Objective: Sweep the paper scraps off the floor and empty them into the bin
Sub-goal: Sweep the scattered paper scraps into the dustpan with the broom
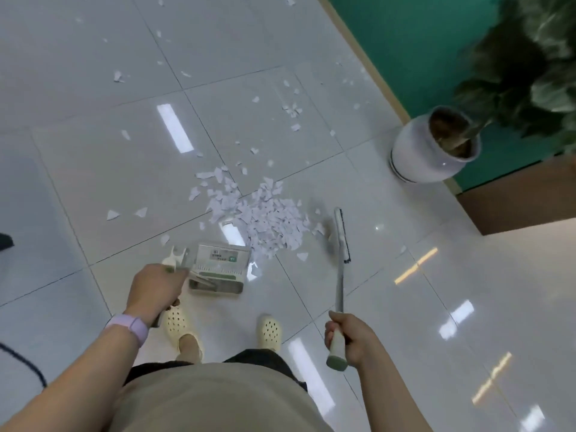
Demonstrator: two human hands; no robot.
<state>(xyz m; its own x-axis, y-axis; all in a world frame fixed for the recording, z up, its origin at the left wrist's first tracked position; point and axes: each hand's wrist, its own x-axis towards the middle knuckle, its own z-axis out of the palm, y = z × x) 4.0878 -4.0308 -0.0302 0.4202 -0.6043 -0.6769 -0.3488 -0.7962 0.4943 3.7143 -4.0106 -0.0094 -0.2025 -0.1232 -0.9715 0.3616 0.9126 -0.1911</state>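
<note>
Closest in, the person's left hand point(157, 286) has its fingers wrapped tight around the handle of a dustpan point(219, 269). A pale purple wristband point(129, 327) sits on that wrist. The right hand point(347, 339) has its fingers closed around the end of the broom handle point(339, 294). Below the hands are two cream shoes point(269, 332) with holes in them, standing on the shiny white floor point(78, 169).

The dustpan rests on the floor just in front of the left shoe. The broom head point(341, 235) is down on the floor to the right of the dustpan.

Between the dustpan and the broom head lies a big pile of paper scraps point(268, 213). The near edge of the pile touches the dustpan's front. Some scraps lie just beside the broom head.

Farther away, small loose scraps point(291, 109) are spread thin over the tiles. At the far right a white plant pot point(431, 151) stands on the floor by a green wall point(414, 39).
</note>
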